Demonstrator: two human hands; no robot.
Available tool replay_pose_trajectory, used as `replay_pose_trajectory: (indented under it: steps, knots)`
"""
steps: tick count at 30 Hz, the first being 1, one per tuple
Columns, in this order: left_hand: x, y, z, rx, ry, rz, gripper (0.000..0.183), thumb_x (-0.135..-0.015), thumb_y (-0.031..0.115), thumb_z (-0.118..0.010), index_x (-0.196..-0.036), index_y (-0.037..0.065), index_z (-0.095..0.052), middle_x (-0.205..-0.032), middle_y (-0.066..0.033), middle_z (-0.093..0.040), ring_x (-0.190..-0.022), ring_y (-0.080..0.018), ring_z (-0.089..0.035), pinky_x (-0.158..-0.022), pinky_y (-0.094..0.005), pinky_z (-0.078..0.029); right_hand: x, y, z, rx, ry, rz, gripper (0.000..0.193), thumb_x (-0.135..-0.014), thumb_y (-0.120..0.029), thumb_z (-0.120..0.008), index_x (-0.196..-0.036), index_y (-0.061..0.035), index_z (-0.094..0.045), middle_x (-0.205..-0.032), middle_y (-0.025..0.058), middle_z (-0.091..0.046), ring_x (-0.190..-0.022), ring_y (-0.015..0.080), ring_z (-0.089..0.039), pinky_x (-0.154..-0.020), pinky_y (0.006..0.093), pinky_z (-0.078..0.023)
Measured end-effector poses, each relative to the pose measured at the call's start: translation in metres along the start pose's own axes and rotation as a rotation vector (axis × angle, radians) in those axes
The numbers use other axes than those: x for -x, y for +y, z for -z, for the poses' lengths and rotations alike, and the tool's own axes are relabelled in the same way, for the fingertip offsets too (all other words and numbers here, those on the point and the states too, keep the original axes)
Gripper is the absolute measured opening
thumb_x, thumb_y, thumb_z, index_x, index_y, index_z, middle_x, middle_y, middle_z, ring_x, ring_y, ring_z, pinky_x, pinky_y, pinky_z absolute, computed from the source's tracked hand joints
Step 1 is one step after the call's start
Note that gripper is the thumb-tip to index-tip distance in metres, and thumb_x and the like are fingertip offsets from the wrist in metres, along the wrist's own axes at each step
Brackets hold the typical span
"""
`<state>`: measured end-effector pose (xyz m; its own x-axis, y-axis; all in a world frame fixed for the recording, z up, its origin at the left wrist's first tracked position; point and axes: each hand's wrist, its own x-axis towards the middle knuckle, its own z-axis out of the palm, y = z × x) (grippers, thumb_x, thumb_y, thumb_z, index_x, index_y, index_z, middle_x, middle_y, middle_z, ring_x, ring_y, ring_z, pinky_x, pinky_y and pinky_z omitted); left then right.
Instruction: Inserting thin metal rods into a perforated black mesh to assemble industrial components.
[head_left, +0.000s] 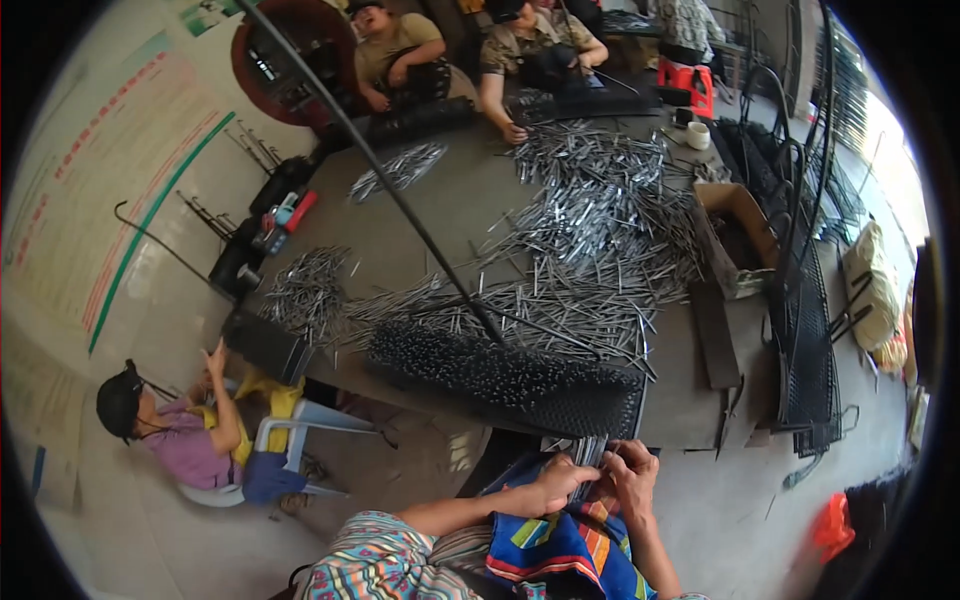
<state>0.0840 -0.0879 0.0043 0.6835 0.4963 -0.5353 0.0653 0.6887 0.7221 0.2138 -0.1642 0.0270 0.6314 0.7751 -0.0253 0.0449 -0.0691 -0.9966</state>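
My left hand [562, 482] is closed around a bundle of thin grey metal rods [588, 453] at the table's near edge. Beside it, my right hand [632, 474] has its fingers pinched together near the bundle; what they hold is too small to make out. Just beyond both hands lies a long black perforated rack [585, 403], with many short rod ends standing up from its left and middle part. A colourful striped cloth [560, 545] is on my lap under the hands.
Loose metal rods [590, 215] are heaped across the grey table [440, 215]. A slanting dark pole [375, 160] crosses above. At right are an open cardboard box [740, 215] and black mesh panels [808, 350]. One person [190, 440] sits at left; others work at the far side.
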Motion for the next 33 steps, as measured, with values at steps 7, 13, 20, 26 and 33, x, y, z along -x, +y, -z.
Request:
replay_pose_trajectory:
  steps: [7,13,20,26,33]
  knots:
    - [0.031,0.017,0.014,-0.067,-0.007,0.154,0.020,-0.080,0.000,-0.063,-0.099,0.001,-0.066,-0.095,-0.0076,-0.068,-0.081,-0.0144,-0.065,-0.072,-0.0306,-0.053,0.017,-0.016,-0.012,-0.269,-0.065,-0.334,0.011,-0.080,-0.006,-0.063,-0.075,0.0030,-0.066,-0.063,0.0038,-0.062,-0.054,0.0082,-0.053,-0.051,0.0239,-0.041]
    - [0.025,0.029,0.047,-0.047,0.129,0.216,0.029,-0.077,-0.003,-0.059,-0.104,0.004,-0.065,-0.091,-0.0058,-0.067,-0.073,-0.0166,-0.065,-0.060,-0.0339,-0.055,-0.008,-0.028,-0.032,-0.201,-0.025,-0.377,0.010,-0.085,-0.011,-0.064,-0.083,-0.0011,-0.065,-0.066,-0.0032,-0.054,-0.059,0.0057,-0.049,-0.051,0.0214,-0.037]
    - [0.016,0.040,0.058,-0.107,0.054,0.228,0.022,-0.085,-0.001,-0.056,-0.106,0.002,-0.063,-0.090,-0.0081,-0.069,-0.076,-0.0170,-0.068,-0.058,-0.0286,-0.055,-0.004,0.007,-0.050,-0.425,0.014,-0.696,0.010,-0.089,-0.003,-0.059,-0.097,0.0015,-0.063,-0.082,0.0068,-0.064,-0.060,0.0108,-0.060,-0.054,0.0203,-0.048]
    - [0.017,0.032,0.059,-0.124,-0.019,0.049,0.011,-0.083,-0.001,-0.060,-0.091,0.002,-0.068,-0.078,-0.0024,-0.067,-0.063,-0.0079,-0.062,-0.055,-0.0227,-0.050,-0.005,0.015,-0.054,-0.342,-0.057,-0.650,0.007,-0.088,-0.004,-0.061,-0.093,0.0001,-0.065,-0.075,0.0015,-0.063,-0.059,0.0069,-0.058,-0.050,0.0195,-0.045]
    - [0.017,0.041,0.045,-0.084,-0.004,-0.002,0.012,-0.084,-0.002,-0.059,-0.091,0.000,-0.069,-0.080,-0.0030,-0.068,-0.068,-0.0089,-0.064,-0.061,-0.0230,-0.053,-0.021,-0.014,-0.047,-0.151,-0.183,-0.629,0.003,-0.086,-0.005,-0.063,-0.086,-0.0023,-0.064,-0.069,-0.0034,-0.059,-0.056,0.0027,-0.051,-0.049,0.0195,-0.039]
